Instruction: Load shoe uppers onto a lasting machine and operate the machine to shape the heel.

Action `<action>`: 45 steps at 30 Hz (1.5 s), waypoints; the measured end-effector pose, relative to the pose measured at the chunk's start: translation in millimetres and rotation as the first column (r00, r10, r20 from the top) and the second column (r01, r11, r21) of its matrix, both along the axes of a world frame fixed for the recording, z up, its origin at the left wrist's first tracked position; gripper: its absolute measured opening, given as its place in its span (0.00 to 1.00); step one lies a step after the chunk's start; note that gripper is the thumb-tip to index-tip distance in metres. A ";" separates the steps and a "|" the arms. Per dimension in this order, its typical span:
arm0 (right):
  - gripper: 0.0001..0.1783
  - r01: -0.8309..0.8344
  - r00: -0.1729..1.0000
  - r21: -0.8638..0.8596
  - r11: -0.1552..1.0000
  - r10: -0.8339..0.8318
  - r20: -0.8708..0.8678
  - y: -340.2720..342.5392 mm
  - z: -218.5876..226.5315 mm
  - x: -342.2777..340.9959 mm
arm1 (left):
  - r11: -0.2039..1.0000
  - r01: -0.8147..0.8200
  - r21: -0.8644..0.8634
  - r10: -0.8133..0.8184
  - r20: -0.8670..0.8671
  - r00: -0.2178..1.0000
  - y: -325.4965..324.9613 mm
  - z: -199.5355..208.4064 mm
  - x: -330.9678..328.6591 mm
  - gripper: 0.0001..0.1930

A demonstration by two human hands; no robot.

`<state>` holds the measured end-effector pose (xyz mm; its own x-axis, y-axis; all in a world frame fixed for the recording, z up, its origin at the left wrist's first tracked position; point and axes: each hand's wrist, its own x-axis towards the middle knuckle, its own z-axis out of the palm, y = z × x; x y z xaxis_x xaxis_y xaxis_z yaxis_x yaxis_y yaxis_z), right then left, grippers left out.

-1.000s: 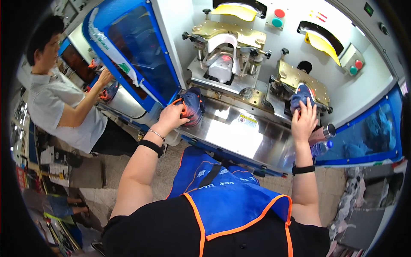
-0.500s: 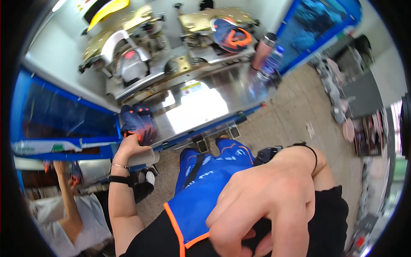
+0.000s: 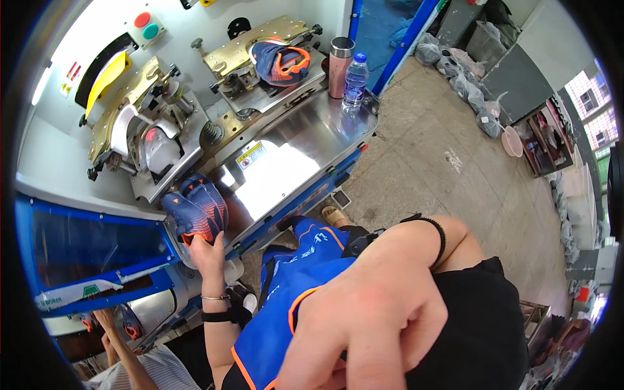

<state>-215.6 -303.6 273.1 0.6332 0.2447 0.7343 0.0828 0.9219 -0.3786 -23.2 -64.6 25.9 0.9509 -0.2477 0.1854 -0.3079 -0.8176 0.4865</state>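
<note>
My left hand [image 3: 208, 255] is at the left end of the steel ledge, thumb and fingers closed on the orange collar of a navy-and-orange shoe upper [image 3: 184, 214]. A second matching shoe upper [image 3: 211, 198] lies close beside it. My right hand [image 3: 370, 312] is large and near, in front of my blue apron [image 3: 312, 250], with its fingers bent downward. Its fingertips are cut off by the lower edge, so whether it holds anything is hidden. Another navy-and-orange shoe upper [image 3: 281, 64] sits on the machine's right brass-coloured station [image 3: 260, 36].
The left station carries a pale rounded form [image 3: 160, 149] under a white curved piece. A pink flask [image 3: 340, 68] and a water bottle [image 3: 355, 81] stand at the ledge's right end. Red and green buttons [image 3: 146, 25] are on the wall. A co-worker's arm [image 3: 123, 348] shows lower left.
The view has turned, and the machine sits further left in it. My left hand stays at the shoe uppers. My right hand has shifted lower and left in the picture, its fingertips now out of sight.
</note>
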 end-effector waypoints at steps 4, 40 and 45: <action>0.16 0.098 0.994 -0.478 0.873 -0.066 0.083 -43.4 -25.9 30.2 | 0.939 0.166 0.301 -0.169 -0.016 0.985 -1.1 -24.8 11.0 0.19; 0.31 0.039 -0.349 -0.546 0.837 -0.501 -0.792 -248.6 -362.6 84.5 | 0.928 0.259 0.268 -0.297 0.111 0.948 -46.5 -76.7 120.6 0.21; 0.34 0.050 -0.315 -0.534 0.844 -0.494 -0.811 -252.8 -365.4 73.9 | 0.914 0.320 0.248 -0.365 0.161 0.917 -51.5 -82.5 117.0 0.22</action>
<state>-141.8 -556.4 -92.3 0.5089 -0.2594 -0.8208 -0.3385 0.8164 -0.4679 93.7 -116.1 -56.6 0.7487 -0.6059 0.2687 -0.6597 -0.7209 0.2125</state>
